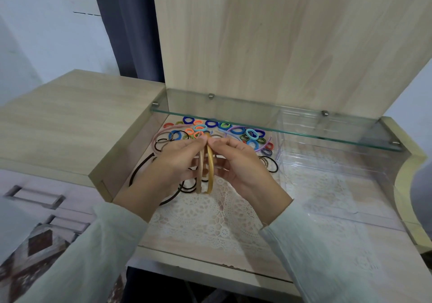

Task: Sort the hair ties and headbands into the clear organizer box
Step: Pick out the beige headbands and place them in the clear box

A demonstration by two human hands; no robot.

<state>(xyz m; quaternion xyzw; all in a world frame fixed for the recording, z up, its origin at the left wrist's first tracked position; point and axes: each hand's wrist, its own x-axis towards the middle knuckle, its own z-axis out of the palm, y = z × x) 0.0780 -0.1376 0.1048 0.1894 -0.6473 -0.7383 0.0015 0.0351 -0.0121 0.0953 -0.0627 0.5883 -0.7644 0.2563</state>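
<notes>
Fingers: the fingertips (200,140) of the left hand (173,162) and those of the right hand (240,167) converge on the crown of 2 headbands and pinch it from either side. The remaining fingers curl loosely round the arcs lower down.

Items held: beige headband (199,174) on the left, gold headband (210,171) on the right. They stand upright, side by side and nearly touching, with the open ends pointing down toward the lace mat (210,221).

Location: the pair is above the mat, in front of the pile of coloured hair ties (211,125). It is well apart from the clear organizer box (339,169), which sits to the right under the glass shelf (257,121). Nothing is visible inside the box, though the clear walls make this uncertain.

Handling (judgement): the headbands look like stiff, fabric-covered hoops, light, springy and probably slick.
- Best hold is at the crown, where the arc is stiffest. Held by the tips, they would likely splay or twist.
- 2 carried together may slide against each other, so a firm pinch is advised.

Not yet sorted: pink headband (157,137), black headband (139,169), black elastics (272,164).
</notes>
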